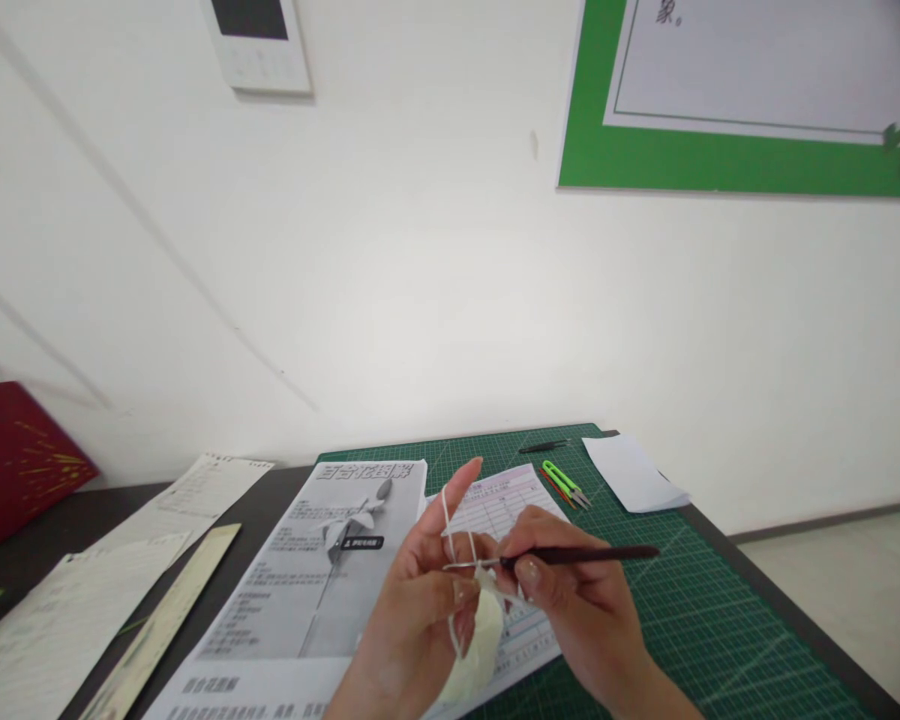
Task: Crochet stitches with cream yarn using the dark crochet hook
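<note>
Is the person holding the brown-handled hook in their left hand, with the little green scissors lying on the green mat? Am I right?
Not quite: the head view shows the hook in the right hand, not the left hand. The little green scissors do lie on the green mat.

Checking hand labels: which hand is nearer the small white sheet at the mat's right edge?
Right. In view, the right hand, holding the hook, is below and left of the small white sheet; the left hand is farther left.
</note>
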Action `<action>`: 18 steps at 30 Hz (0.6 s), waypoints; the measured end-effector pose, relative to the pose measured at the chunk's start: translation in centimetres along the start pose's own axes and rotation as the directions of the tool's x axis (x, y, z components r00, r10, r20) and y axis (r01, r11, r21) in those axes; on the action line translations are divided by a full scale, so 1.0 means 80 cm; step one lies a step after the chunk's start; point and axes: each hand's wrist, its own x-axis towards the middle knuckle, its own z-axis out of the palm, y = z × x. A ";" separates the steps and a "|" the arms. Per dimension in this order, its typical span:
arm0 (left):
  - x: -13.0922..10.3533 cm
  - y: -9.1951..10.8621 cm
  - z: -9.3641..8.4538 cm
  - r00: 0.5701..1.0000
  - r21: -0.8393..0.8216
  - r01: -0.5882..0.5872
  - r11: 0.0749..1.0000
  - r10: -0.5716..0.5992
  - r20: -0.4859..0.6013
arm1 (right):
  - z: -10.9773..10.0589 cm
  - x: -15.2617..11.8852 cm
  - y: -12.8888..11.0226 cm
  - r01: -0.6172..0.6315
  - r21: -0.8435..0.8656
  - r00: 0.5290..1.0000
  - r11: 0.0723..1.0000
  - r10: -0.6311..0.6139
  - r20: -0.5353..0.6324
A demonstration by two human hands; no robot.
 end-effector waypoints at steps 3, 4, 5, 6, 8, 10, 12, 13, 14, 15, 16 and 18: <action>0.001 0.000 -0.002 1.000 0.039 -0.011 0.999 0.011 0.019 | 0.003 0.003 0.005 -0.124 0.225 0.983 0.966 0.151 -0.105; 0.001 0.000 -0.003 0.999 0.049 -0.020 0.999 0.019 0.030 | 0.003 0.004 0.006 -0.150 0.278 0.973 0.949 0.191 -0.128; 0.001 0.000 -0.003 0.999 0.053 -0.031 0.998 0.029 0.035 | 0.003 0.004 0.006 -0.169 0.320 0.964 0.932 0.224 -0.141; 0.000 0.000 -0.003 0.998 0.059 -0.045 0.997 0.043 0.038 | 0.003 0.005 0.006 -0.184 0.353 0.956 0.917 0.251 -0.152; -0.003 0.000 -0.003 0.996 0.086 -0.088 0.992 0.085 0.033 | 0.001 0.006 0.005 -0.199 0.398 0.944 0.895 0.285 -0.169; -0.006 -0.001 -0.001 0.989 0.124 -0.145 0.982 0.143 0.020 | -0.001 0.008 0.004 -0.193 0.422 0.940 0.886 0.291 -0.181; -0.007 -0.002 0.000 0.980 0.166 -0.197 0.966 0.196 0.025 | -0.002 0.008 0.003 -0.187 0.437 0.939 0.880 0.291 -0.185; -0.007 -0.003 0.001 0.975 0.190 -0.223 0.956 0.221 0.031 | -0.003 0.009 0.003 -0.182 0.441 0.939 0.879 0.288 -0.186; -0.008 -0.004 0.001 0.969 0.217 -0.246 0.945 0.244 0.038 | -0.003 0.009 0.003 -0.173 0.441 0.940 0.881 0.281 -0.193; -0.008 -0.005 0.002 0.964 0.241 -0.267 0.933 0.264 0.046 | -0.004 0.009 0.003 -0.160 0.434 0.942 0.887 0.268 -0.200; -0.008 -0.006 0.001 0.959 0.264 -0.282 0.922 0.279 0.051 | -0.005 0.008 0.003 -0.150 0.418 0.945 0.896 0.253 -0.205; -0.008 -0.008 0.000 0.952 0.315 -0.301 0.900 0.302 0.046 | -0.007 0.006 0.003 -0.131 0.357 0.953 0.925 0.216 -0.212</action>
